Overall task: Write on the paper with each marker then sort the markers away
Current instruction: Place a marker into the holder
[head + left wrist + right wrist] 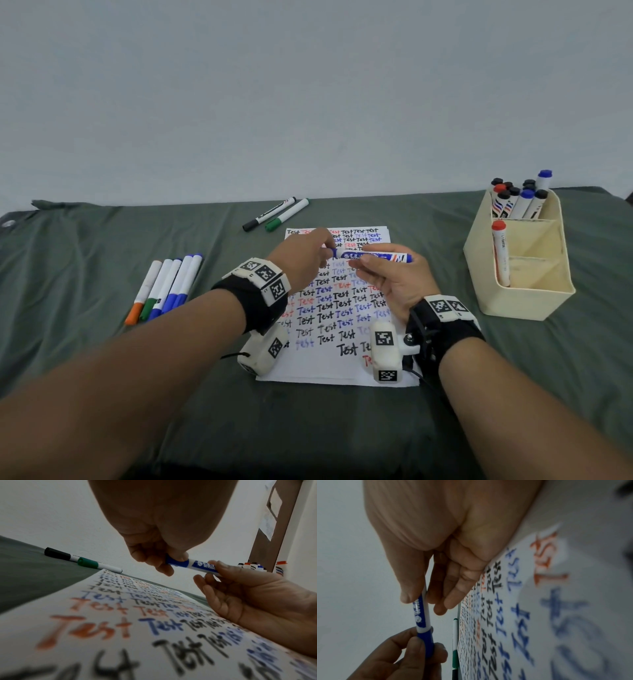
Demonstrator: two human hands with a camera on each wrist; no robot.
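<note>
We had the blue marker [375, 256] held level above the paper [337, 371], between both hands. Our right hand [394, 277] pinched the barrel between thumb and fingertips, and our left hand [303, 258] curled its fingers around the blue cap [176, 561] at the other end. In the wrist views the cap sat flush against the barrel, so we could not tell whether it was about to come off or had just gone on.

The sheet beneath was nearly full of "Test" in black, red and blue. To our left a row of five markers [166, 287] lay on the green cloth [85, 240], and a black marker [269, 214] and a green marker [287, 215] lay just beyond the paper's far edge. To the right stood the cream organiser [524, 301], its back compartment crowded with markers and one red marker [500, 251] leaning in the next.

If uncapping, the next move called for a straight pull along the barrel, then a free spot near the bottom.
</note>
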